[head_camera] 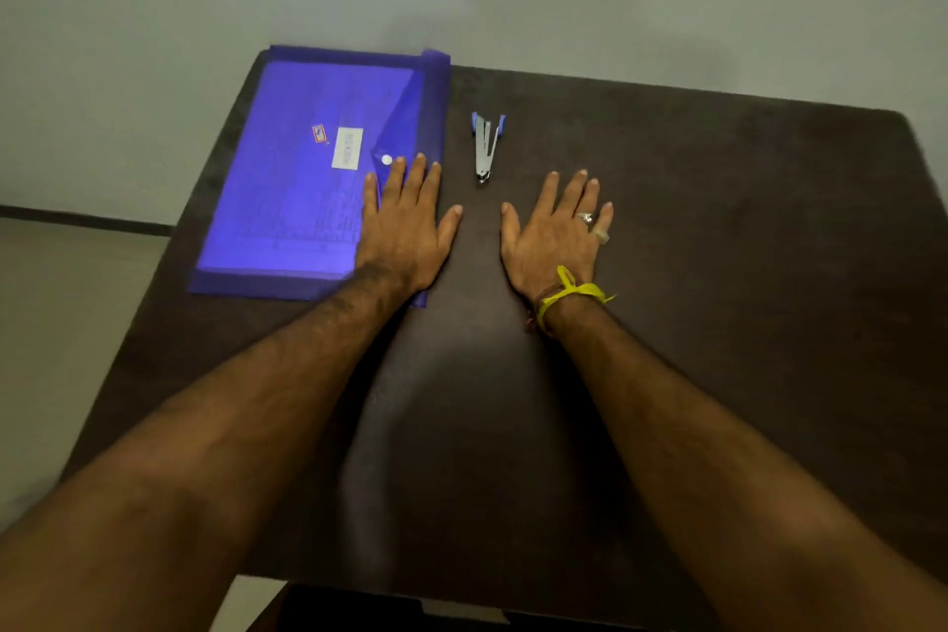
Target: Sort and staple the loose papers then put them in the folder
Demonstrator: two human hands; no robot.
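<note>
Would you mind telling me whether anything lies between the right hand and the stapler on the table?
Nothing visible does. The right hand rests flat on the dark table, and the stapler lies just beyond its thumb side with only bare tabletop between them. The left hand rests on the blue folder, off to the side.

On a dark table [718,272], the left hand [405,226] lies flat, fingers straight, on the right edge of a blue folder [297,180] at 10 o'clock, papers [308,216] visible inside. The stapler [486,146] sits at 12 o'clock. The right hand [556,234] rests flat just beside.
</note>
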